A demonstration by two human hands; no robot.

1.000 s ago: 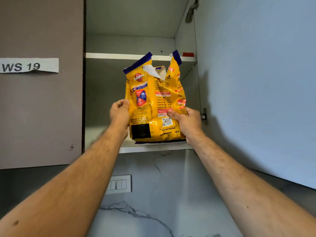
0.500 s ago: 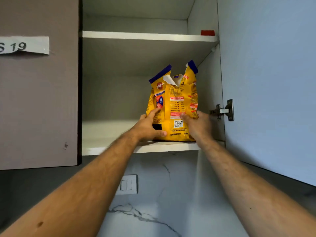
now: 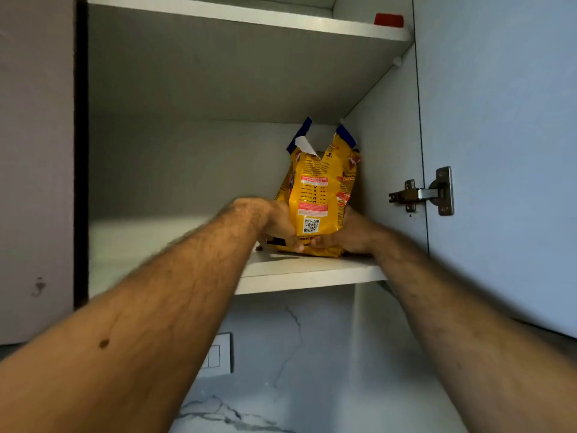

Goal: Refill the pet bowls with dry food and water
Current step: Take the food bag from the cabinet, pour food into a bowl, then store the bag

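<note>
Two hands are gripping the yellow dog-food bag [image 3: 318, 195] low down: the left hand [image 3: 276, 225] is curling round its left edge and the right hand [image 3: 346, 234] is wrapping its lower right corner, thumbs meeting on the printed face near the QR code. That bag is standing upright on the lower shelf [image 3: 309, 271] of the open cupboard, pushed towards the right wall, just left of the metal hinge [image 3: 421, 193]. Its torn top is gaping open between two blue flaps; the contents are not showing. A red object [image 3: 388, 20] is sitting on the upper shelf, well above the bag. Compared with half a second ago, the bag is sitting deeper and further right on the shelf, and the left hand is clasping it more closely.
</note>
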